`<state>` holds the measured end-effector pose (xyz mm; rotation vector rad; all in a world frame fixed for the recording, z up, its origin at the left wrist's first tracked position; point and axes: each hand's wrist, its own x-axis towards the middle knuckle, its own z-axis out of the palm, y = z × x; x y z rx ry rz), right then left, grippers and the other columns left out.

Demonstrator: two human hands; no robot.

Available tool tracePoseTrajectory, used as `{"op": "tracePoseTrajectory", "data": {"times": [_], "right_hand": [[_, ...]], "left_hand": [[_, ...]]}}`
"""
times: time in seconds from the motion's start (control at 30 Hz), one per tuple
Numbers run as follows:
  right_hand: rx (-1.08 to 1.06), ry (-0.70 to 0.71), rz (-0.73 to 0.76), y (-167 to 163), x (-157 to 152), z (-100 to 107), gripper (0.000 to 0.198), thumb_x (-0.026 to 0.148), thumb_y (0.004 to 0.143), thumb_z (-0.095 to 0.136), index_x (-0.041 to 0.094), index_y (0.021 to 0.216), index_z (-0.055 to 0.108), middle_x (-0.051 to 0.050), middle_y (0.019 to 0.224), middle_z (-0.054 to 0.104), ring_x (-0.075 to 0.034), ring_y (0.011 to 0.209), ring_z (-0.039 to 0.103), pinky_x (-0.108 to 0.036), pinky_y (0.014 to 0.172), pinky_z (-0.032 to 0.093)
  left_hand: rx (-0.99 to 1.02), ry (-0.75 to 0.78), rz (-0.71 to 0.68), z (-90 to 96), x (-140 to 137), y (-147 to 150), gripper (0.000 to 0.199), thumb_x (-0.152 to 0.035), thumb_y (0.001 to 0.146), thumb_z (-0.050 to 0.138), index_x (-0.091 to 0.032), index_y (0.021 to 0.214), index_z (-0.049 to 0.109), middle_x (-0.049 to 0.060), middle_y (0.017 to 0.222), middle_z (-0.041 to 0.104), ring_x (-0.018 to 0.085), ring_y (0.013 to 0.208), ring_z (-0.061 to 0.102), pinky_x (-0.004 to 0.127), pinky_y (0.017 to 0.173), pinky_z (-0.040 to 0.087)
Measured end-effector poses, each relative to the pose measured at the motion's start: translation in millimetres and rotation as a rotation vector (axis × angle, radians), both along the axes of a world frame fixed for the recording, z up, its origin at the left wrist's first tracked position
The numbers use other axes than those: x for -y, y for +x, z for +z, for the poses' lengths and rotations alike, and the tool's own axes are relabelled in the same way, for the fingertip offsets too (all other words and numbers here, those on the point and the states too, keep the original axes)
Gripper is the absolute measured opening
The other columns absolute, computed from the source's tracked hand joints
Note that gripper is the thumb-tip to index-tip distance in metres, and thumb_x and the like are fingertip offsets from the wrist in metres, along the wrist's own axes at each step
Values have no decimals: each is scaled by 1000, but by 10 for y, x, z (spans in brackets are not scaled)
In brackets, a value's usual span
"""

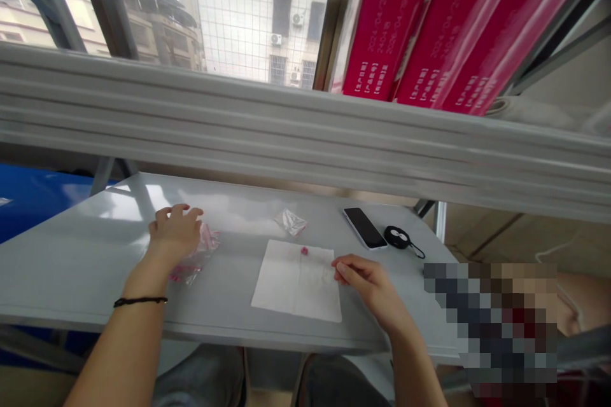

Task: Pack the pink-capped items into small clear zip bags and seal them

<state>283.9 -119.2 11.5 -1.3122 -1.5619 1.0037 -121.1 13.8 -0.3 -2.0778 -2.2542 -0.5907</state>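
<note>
My left hand [175, 233], a dark cord around its wrist, reaches over a pile of clear plastic bags with pink edges [208, 239]; its fingers are spread and slightly curled. Its palm hides part of the pile. At the right edge of a creased white paper sheet [277, 283], the thumb and fingertips of my right hand [365, 275] are pinched together. A faint transparent shape shows beside those fingertips, too unclear to name. On the sheet's upper part lies a small pink-red piece [304, 250]. Behind the sheet rests a crumpled clear plastic bag [292, 222].
A phone [365, 227] and a round black item with a loop [398, 237] lie toward the right of the grey table [229, 311]. A pale shelf beam [286, 133] crosses above, with tall red boxes [382, 25] on it. A pixelated patch covers the lower right.
</note>
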Motion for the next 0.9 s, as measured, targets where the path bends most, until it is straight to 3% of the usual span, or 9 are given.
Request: {"op": "tracePoseTrajectory", "data": {"times": [0.07,0.1,0.17,0.27,0.4,0.5,0.63,0.77,0.9], "right_hand": [[-17,-3,14,-27,-26,-19,25,38,94,59,18,86,71,-2,77,63,-18,78,57,-27,75,42],[-23,-3,23,-40,-42,-31,25,38,93,59,17,85,71,-2,78,63,-18,78,57,-28,74,42],[-25,1,40,-58,-77,-63,26,38,93,58,17,84,70,-2,77,63,-18,76,56,-27,72,42],[-12,10,41,-56,-102,-117,27,38,93,57,16,85,70,-2,75,62,-18,74,55,-27,69,41],[-11,23,15,-25,-72,-161,29,39,94,55,16,84,70,-2,75,62,-18,74,55,-27,67,39],[-38,48,-13,-10,-41,-157,29,39,94,54,16,83,69,-2,75,61,-18,74,54,-27,67,39],[-70,71,-16,-9,-29,-130,27,37,93,54,17,81,68,0,74,59,-17,72,52,-27,66,36],[-91,86,-16,-18,-35,-120,26,34,93,54,17,76,64,1,71,56,-16,70,50,-26,65,35],[-93,93,-23,-14,-37,-122,27,34,93,54,17,75,65,1,70,56,-16,69,50,-26,64,35]], "left_hand": [[-37,55,-12,69,15,213,38,-27,93,46,-20,125,65,19,143,49,47,136,31,67,101,34],[-64,82,-83,110,13,367,40,-26,94,44,-20,127,64,19,142,50,47,137,30,67,102,34],[-106,79,-354,183,-19,745,42,-21,94,43,-19,132,61,19,142,51,44,138,30,66,105,32],[-175,5,-679,232,-151,1338,55,-14,86,54,-30,137,56,4,152,48,29,145,30,48,117,27],[-261,-183,-915,230,-391,1834,80,-11,68,64,-26,145,48,8,152,49,31,140,40,45,114,33],[-309,-288,-972,269,-485,1954,78,-19,69,66,-24,145,47,12,146,55,34,129,51,48,106,41],[-349,-339,-980,375,-473,1998,67,-25,74,65,-24,139,52,14,136,58,36,120,55,52,102,42],[-334,-418,-1007,439,-483,2031,56,-36,73,71,-26,127,60,10,125,58,32,113,55,44,96,46],[-271,-491,-1033,439,-592,2013,67,-49,69,78,-28,130,58,7,126,55,29,117,53,37,99,44]]}}
